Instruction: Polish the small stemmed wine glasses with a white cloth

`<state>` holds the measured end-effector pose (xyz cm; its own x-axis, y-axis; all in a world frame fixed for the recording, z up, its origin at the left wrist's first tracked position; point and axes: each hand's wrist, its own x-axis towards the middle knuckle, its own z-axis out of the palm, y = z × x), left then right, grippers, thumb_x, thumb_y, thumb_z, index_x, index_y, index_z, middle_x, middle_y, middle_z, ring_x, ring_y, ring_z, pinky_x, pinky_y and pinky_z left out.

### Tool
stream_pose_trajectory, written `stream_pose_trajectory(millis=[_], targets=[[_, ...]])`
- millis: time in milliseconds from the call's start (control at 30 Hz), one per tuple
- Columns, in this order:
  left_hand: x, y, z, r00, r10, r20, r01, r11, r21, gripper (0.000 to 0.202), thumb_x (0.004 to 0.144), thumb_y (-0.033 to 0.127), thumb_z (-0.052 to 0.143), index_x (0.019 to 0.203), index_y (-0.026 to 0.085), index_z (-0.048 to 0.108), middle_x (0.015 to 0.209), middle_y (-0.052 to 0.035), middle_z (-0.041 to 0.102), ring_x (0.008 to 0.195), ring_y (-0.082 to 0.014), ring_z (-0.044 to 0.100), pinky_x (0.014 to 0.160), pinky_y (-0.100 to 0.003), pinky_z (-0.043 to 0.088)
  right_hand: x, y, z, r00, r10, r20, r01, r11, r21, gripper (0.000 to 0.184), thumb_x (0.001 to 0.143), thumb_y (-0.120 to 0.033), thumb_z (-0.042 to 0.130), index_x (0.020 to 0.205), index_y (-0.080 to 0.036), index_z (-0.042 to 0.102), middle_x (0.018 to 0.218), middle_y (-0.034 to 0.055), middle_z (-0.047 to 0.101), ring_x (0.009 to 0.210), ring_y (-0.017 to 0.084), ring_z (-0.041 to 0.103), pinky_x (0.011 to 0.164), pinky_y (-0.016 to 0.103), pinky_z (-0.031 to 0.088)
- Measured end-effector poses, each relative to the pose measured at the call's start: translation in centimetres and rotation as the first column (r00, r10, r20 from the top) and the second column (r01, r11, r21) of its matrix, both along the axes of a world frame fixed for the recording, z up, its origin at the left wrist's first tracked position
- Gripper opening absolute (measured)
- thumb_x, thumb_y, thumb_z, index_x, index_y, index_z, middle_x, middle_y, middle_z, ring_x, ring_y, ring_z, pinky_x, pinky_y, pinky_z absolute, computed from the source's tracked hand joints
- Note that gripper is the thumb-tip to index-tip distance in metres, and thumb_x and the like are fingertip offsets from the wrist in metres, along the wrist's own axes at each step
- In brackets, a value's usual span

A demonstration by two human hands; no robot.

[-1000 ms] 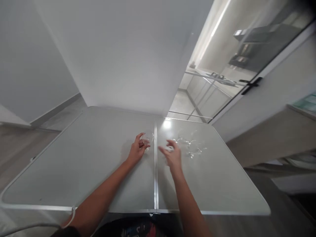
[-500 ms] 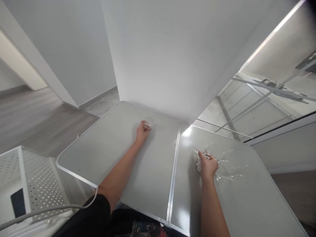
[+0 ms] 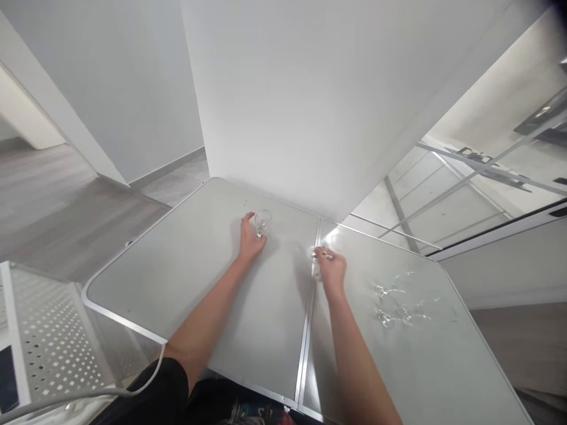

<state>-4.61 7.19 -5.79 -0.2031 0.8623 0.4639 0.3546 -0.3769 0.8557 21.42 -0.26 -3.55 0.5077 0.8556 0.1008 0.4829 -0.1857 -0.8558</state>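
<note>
Left hand [image 3: 250,243] is gripping a small glass [image 3: 263,221] at eleven o'clock; right hand [image 3: 331,270] is clutching a white cloth [image 3: 316,270].

One head-worn camera looks from above the near edge of the table [image 3: 199,283], forward and steeply down toward the wall [image 3: 310,88] behind its far edge. It sits near: the left hand [image 3: 250,242] and right hand [image 3: 331,270] reach the table's far half.
</note>
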Motion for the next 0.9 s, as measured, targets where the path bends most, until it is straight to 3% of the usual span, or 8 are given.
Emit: stream_pose_trajectory(millis=[67, 167, 233, 300, 433, 700, 800, 900], targets=[[0.1, -1.2, 0.8, 0.992, 0.122, -0.027, -0.119, 0.988, 0.101, 0.083, 0.072, 0.009, 0.064, 0.147, 0.02, 0.03, 0.149, -0.0177, 0.039, 0.144, -0.0307, 0.036, 0.121, -0.05, 0.029, -4.1, 2.1, 0.5, 0.985, 0.154, -0.072, -0.155, 0.988, -0.001, 0.043, 0.078, -0.053, 0.064, 0.082, -0.014, 0.08, 0.072, 0.0107, 0.076, 0.063, 0.023, 0.069, 0.06, 0.03, 0.051], [1.1, -3.3, 1.5, 0.967, 0.246, -0.068, -0.218, 0.934, 0.284, 0.068, 0.074, 0.009, 0.061, 0.138, 0.016, 0.038, 0.134, -0.0193, 0.046, 0.132, -0.0314, 0.044, 0.115, -0.051, 0.035, -8.0, 4.6, 0.8, 0.965, 0.261, -0.033, -0.262, 0.965, -0.018, 0.035, 0.076, -0.049, 0.066, 0.069, -0.015, 0.076, 0.064, 0.0083, 0.072, 0.063, 0.022, 0.066, 0.059, 0.028, 0.047], [2.4, -4.6, 1.6, 0.97, 0.171, -0.173, -0.086, 0.907, 0.412, 0.052, 0.078, 0.01, 0.058, 0.128, 0.016, 0.047, 0.12, -0.0168, 0.052, 0.118, -0.0297, 0.05, 0.103, -0.048, 0.043, -9.0, 5.6, 0.8, 0.948, 0.318, -0.023, -0.318, 0.948, -0.01, 0.035, 0.076, -0.048, 0.065, 0.065, -0.016, 0.073, 0.059, 0.0054, 0.068, 0.06, 0.019, 0.061, 0.057, 0.026, 0.043], [3.9, -5.8, 1.4, 0.945, 0.027, -0.325, 0.149, 0.85, 0.505, 0.037, 0.081, 0.01, 0.055, 0.117, 0.018, 0.053, 0.11, -0.0137, 0.055, 0.103, -0.026, 0.053, 0.09, -0.043, 0.047, -9.3, 6.0, 0.6, 0.933, 0.36, -0.018, -0.36, 0.933, 0.014, 0.035, 0.078, -0.047, 0.062, 0.062, -0.016, 0.068, 0.057, 0.0016, 0.063, 0.058, 0.015, 0.054, 0.055, 0.024, 0.038], [6.0, -6.8, 1.2, 0.876, -0.156, -0.456, 0.409, 0.74, 0.533, 0.025, 0.086, 0.011, 0.048, 0.108, 0.019, 0.057, 0.098, -0.0099, 0.057, 0.085, -0.0208, 0.05, 0.077, -0.036, 0.045, -9.4, 6.2, 0.2, 0.917, 0.4, -0.015, -0.399, 0.916, 0.027, 0.036, 0.079, -0.046, 0.06, 0.057, -0.017, 0.056, 0.054, -0.0038, 0.047, 0.056, 0.01, 0.037, 0.051, 0.022, 0.03], [6.0, -6.9, 1.3, 0.89, -0.135, -0.436, 0.371, 0.771, 0.517, 0.023, 0.087, 0.008, 0.048, 0.105, 0.017, 0.06, 0.096, -0.0096, 0.05, 0.082, -0.0198, 0.046, 0.075, -0.034, 0.046, -9.9, 5.9, 0.0, 0.912, 0.409, -0.01, -0.409, 0.912, -0.015, 0.034, 0.082, -0.041, 0.057, 0.059, -0.017, 0.056, 0.052, -0.0051, 0.039, 0.056, 0.01, 0.028, 0.047, 0.024, 0.025], [6.0, -6.9, 1.0, 0.862, -0.169, -0.477, 0.418, 0.771, 0.481, 0.023, 0.087, 0.01, 0.048, 0.105, 0.017, 0.062, 0.095, -0.0099, 0.052, 0.083, -0.0202, 0.048, 0.076, -0.035, 0.047, -10.1, 6.7, 0.2, 0.921, 0.389, 0.037, -0.387, 0.921, -0.046, 0.03, 0.082, -0.04, 0.06, 0.064, -0.016, 0.065, 0.055, -0.0035, 0.051, 0.056, 0.01, 0.039, 0.051, 0.022, 0.033], [5.7, -6.9, 0.8, 0.843, -0.174, -0.509, 0.425, 0.796, 0.431, 0.023, 0.088, 0.012, 0.05, 0.107, 0.018, 0.063, 0.098, -0.0112, 0.054, 0.088, -0.0208, 0.052, 0.078, -0.035, 0.05, -9.4, 6.6, 0.5, 0.931, 0.364, 0.01, -0.363, 0.93, -0.066, 0.025, 0.075, -0.037, 0.071, 0.089, -0.017, 0.076, 0.068, -0.0008, 0.068, 0.065, 0.013, 0.057, 0.064, 0.022, 0.045]])
